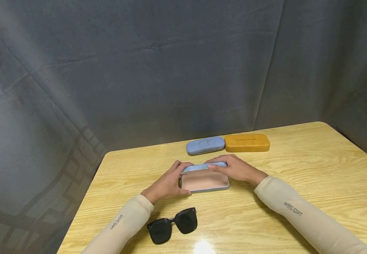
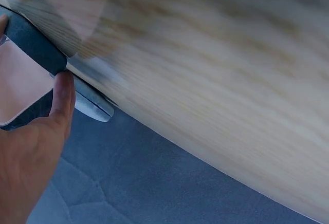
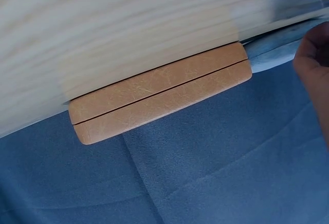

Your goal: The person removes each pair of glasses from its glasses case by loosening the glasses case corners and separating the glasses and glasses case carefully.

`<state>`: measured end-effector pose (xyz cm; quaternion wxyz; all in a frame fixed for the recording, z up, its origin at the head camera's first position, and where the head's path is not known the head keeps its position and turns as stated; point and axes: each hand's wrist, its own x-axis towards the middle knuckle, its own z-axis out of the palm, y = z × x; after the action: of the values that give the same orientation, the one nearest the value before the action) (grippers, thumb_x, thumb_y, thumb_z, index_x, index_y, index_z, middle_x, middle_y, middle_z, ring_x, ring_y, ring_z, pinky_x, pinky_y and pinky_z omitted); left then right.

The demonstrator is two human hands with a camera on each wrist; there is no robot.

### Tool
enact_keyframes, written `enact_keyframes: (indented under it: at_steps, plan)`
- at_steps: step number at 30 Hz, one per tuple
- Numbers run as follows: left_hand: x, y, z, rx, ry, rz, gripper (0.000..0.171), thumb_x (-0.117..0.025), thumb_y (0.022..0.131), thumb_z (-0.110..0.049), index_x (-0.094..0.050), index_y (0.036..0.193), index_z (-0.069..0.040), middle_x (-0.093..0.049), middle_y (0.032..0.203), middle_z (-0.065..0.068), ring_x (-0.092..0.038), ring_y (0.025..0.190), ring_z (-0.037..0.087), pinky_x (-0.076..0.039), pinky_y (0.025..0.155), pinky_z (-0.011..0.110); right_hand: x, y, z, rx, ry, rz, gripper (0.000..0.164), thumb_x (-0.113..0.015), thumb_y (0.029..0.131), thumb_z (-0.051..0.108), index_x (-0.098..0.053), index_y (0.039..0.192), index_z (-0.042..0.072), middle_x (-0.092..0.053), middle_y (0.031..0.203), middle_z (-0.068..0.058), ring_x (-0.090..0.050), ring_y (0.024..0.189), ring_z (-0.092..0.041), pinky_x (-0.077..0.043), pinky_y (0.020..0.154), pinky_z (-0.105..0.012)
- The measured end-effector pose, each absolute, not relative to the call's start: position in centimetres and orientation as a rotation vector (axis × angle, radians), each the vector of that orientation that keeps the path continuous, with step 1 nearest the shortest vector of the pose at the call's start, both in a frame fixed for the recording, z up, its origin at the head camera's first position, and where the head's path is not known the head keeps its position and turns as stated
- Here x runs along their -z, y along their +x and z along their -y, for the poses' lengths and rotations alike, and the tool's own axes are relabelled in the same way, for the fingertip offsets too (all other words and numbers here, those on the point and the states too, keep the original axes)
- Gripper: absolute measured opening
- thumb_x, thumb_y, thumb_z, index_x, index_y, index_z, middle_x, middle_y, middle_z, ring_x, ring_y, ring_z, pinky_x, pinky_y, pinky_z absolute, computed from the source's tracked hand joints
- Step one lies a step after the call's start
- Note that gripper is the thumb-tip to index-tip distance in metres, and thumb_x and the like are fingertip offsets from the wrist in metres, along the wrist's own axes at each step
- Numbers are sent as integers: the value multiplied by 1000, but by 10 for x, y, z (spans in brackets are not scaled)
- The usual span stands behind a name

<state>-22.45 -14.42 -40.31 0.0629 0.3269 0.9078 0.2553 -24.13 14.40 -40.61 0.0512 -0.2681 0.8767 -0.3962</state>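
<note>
A blue glasses case [image 1: 205,181] with a pink lining lies open on the table, its lid raised at the back and its inside facing the person. Around its left end my left hand [image 1: 170,181] holds on, thumb at the front corner and fingers at the back. My right hand [image 1: 237,168] pinches the right part of the lid, the thumb on its near side and the other fingers behind. Closer to the person, black sunglasses [image 1: 186,221] with dark lenses rest on the wood. Only part of the right hand shows in the right wrist view.
Toward the table's [image 1: 313,169] back edge sits a second blue glasses case [image 1: 205,145], closed. Right beside it is a closed orange-brown case [image 1: 247,143]. A grey curtain [image 1: 177,70] hangs behind the table.
</note>
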Motion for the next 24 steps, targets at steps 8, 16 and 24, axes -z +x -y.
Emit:
enact_keyframes:
  at_steps: [8,16,24]
  plan:
    - [403,-223,143,-719,961,-2781,86,-87,77,-33,-39,148,-26,-51,131,8,-57,111,23,-52,94,47,407,-239,-145,1205,-892,-2664,41,-59,97,50,-67,131,28,-66,132,7,-61,123,-18,-47,105,-49]
    - [404,-225,140,-676,998,-2806,80,-87,75,-33,-45,142,-24,-60,131,4,-58,115,22,-51,96,44,408,-237,-146,1142,-958,-2690,41,-58,97,50,-66,132,30,-64,130,11,-60,120,-14,-48,103,-47]
    - [405,-226,139,-641,1056,-2821,74,-88,73,-31,-51,136,-21,-64,124,3,-60,107,19,-52,93,39,408,-233,-148,1023,-1041,-2744,40,-58,98,49,-64,134,33,-65,123,9,-61,111,-11,-51,94,-40]
